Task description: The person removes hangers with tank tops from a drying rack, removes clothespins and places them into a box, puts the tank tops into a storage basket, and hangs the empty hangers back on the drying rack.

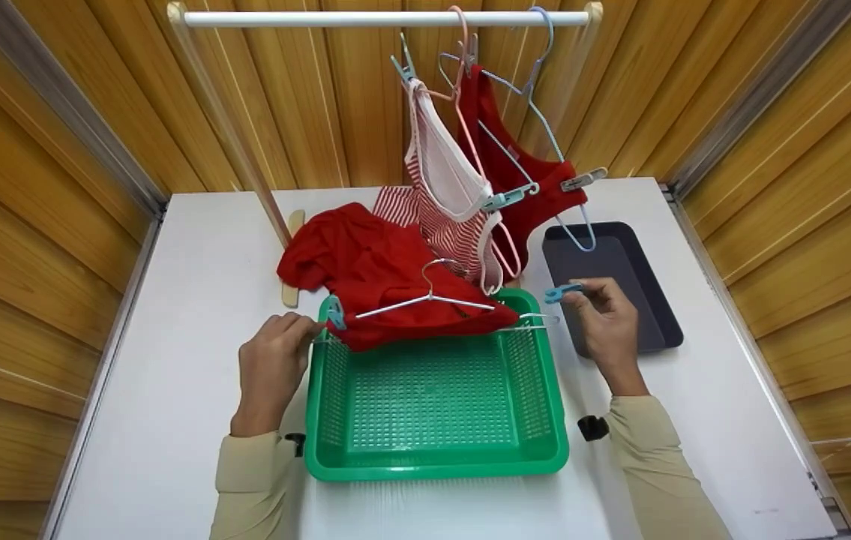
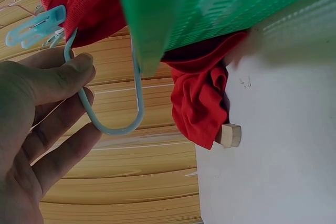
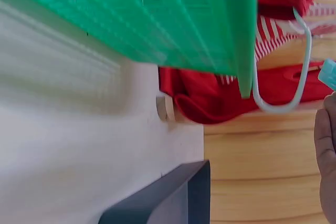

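Observation:
A red garment (image 1: 373, 247) on a pale wire hanger (image 1: 429, 298) lies across the far rim of the green basket (image 1: 436, 472). One blue clothespin (image 2: 35, 25) clips the garment at the hanger's left end. There my left hand (image 1: 273, 367) pinches the hanger's looped end between thumb and fingers, plain in the left wrist view. To the right of the basket, my right hand (image 1: 609, 322) pinches a second blue clothespin (image 1: 561, 292) in the air, apart from the garment. The hanger's right loop (image 3: 278, 107) sticks out past the red cloth.
A white rod (image 1: 380, 19) on a wooden stand spans the back. From it hang a red-striped top (image 1: 462, 244) on a pink hanger and a red top (image 1: 496, 150) on a blue hanger, both with clothespins. A dark tray (image 1: 646, 300) stands at right.

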The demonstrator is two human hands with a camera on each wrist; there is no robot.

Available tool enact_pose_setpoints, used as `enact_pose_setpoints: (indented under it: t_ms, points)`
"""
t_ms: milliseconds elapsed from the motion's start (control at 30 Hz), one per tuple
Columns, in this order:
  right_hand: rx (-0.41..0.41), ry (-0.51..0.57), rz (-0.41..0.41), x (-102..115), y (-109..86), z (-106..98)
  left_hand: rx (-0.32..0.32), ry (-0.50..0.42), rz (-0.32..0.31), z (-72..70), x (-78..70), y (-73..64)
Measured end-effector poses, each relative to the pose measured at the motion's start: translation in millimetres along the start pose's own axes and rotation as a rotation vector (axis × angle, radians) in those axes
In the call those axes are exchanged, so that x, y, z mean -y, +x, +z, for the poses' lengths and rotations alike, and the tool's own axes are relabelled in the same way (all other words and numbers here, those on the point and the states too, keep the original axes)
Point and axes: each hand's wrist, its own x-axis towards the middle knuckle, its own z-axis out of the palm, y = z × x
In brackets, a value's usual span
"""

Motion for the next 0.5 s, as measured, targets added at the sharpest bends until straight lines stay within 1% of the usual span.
enact_pose_setpoints:
  t_ms: [133, 267, 367, 500]
  points:
    - [-0.040, -0.025, 0.030, -5.5, 3.1, -7.2, 0.006, -0.001, -0.011, -0.4, -1.0, -0.6]
    - [-0.061, -0.043, 0.019, 10.9, 4.4, -8.3, 0.006, -0.001, -0.011, -0.9, -1.3, -0.6]
    - [-0.070, -0.050, 0.045, 20.7, 4.5, -8.8, 0.002, -0.001, -0.007, -0.5, -0.7, -0.7]
    - [-0.096, -0.073, 0.103, 6.0, 5.9, -13.3, 0.000, -0.001, -0.007, 0.2, -0.4, -0.8]
